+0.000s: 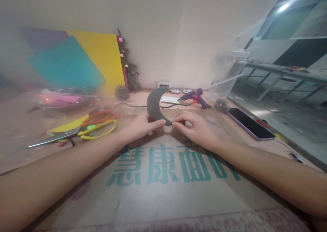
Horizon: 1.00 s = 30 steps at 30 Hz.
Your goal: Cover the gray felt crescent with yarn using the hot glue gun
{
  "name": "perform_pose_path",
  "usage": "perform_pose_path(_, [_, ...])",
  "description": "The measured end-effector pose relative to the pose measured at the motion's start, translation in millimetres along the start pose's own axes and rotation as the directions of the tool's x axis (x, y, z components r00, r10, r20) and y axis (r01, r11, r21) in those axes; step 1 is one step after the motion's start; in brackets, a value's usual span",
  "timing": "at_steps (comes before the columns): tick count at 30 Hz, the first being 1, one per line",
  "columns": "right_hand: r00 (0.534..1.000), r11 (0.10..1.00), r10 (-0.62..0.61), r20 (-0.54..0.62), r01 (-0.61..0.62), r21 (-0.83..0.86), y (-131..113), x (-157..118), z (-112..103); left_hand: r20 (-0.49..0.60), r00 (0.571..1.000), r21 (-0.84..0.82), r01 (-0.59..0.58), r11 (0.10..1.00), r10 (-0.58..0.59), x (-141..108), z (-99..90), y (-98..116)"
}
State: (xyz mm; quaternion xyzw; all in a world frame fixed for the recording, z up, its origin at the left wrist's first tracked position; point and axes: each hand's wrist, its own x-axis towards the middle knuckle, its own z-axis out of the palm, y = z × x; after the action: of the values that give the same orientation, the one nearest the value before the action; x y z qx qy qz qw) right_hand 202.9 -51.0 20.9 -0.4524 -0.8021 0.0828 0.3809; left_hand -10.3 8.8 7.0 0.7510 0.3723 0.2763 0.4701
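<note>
A dark grey crescent moon cutout, felt-like on its surface, stands upright above the middle of the table. My left hand grips its lower edge between thumb and fingers. At the crescent's lower right tip, my right hand has thumb and forefinger pinched together. Whether those fingertips hold the tip itself or something small beside it is too fine to make out. Behind the hands lies a blue hot glue gun with a red light showing, its nozzle over a white card.
Scissors with orange and yellow handles lie left. A phone and a grey yarn ball are at right. A cord crosses behind the crescent. Coloured sheets lean on the back wall near a bowl of pink pieces.
</note>
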Motion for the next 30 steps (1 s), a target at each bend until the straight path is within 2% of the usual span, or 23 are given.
perform_pose_path(4, [0.997,0.998,0.069,0.016,-0.069,0.001,-0.3,0.2,-1.2,-0.01,1.0,0.001,-0.001,1.0,0.001,0.7,-0.2,-0.6])
perform_pose_path(9, [0.988,0.989,0.117,-0.103,-0.107,0.1,5.3,1.7,-0.8,-0.029,0.999,-0.022,-0.032,0.999,0.031,2.9,-0.4,-3.0])
perform_pose_path(14, [0.986,0.991,0.12,-0.116,-0.113,0.065,4.5,0.8,0.4,-0.04,0.999,-0.017,-0.029,0.999,0.028,2.6,-0.5,-2.5])
perform_pose_path(20, [0.999,1.0,-0.011,-0.037,0.011,-0.016,5.5,-0.3,0.4,-0.031,0.999,-0.055,0.019,0.998,-0.021,1.3,0.3,-3.2])
perform_pose_path(24, [1.0,1.0,-0.007,0.004,0.007,0.001,7.0,0.6,1.0,-0.027,0.999,-0.123,0.014,0.992,-0.017,1.4,2.3,-1.6])
perform_pose_path(30, [0.999,1.0,0.008,0.044,-0.008,0.0,3.9,-0.4,1.2,-0.032,0.997,-0.249,-0.083,0.965,0.077,2.0,7.4,-0.1])
